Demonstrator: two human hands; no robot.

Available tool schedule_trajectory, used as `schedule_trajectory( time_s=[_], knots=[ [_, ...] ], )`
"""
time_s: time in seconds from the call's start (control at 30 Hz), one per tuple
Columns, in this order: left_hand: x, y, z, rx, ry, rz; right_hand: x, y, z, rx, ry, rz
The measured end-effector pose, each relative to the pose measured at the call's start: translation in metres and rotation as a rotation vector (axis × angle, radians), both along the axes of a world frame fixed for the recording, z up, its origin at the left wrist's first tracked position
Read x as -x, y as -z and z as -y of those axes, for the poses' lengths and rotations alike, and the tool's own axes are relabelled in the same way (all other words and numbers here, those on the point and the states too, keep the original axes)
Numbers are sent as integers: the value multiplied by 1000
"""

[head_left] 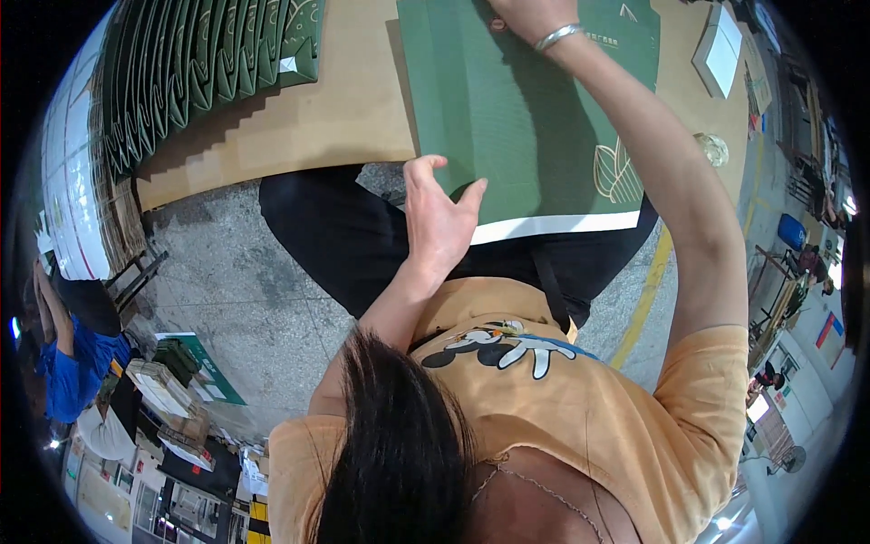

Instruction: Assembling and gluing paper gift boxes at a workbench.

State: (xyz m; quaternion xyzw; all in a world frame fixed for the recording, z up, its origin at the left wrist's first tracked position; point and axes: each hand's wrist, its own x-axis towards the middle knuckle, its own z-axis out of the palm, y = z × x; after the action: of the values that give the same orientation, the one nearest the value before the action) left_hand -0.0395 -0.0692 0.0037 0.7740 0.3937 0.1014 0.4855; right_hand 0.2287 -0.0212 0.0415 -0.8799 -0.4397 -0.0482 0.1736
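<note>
At far left, person (86,367): one, in blue, near one white stack (77,172) at the table's end.
Folded pieces (222,54): a green row on the brown table (308,131), packed too closely for me to count.
Left hand (437,222): thumb and forefinger spread wide, nothing between them that I can see.
Sheet (544,136): one, flat and dark green, one gold leaf drawing low on its right, a white strip along its near edge. It lies on the table, overhanging toward the lap; the left hand is at its left edge, the right over its far part.
Right hand (533,14): partly cut off; I can't tell how closed it is.
Roll (713,150): one, clear, near the table's right edge.
White block (718,52): one, beyond the roll.
</note>
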Motion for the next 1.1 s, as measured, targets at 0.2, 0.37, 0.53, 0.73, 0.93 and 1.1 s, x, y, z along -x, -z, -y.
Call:
schedule_trajectory(
  time_s=[0.2,0.37,0.53,0.73,0.93,1.1],
  knots=[
    [-11,-31,-10,-26,-61,-27,-7,-46,-22,50,133,-527],
    [-14,-30,-25,116,-36,67,-26,-37,-22,57,186,-546],
    [-8,-27,-35,309,-50,146,-17,-22,-13,95,255,-388],
    [0,-27,-37,198,56,-25,-38,13,-11,352,347,-169],
    [16,-21,-2,184,28,-116,-54,30,-20,343,309,-36],
    [21,-22,-5,237,-67,-19,-46,11,-35,323,241,-7]
  ],
)
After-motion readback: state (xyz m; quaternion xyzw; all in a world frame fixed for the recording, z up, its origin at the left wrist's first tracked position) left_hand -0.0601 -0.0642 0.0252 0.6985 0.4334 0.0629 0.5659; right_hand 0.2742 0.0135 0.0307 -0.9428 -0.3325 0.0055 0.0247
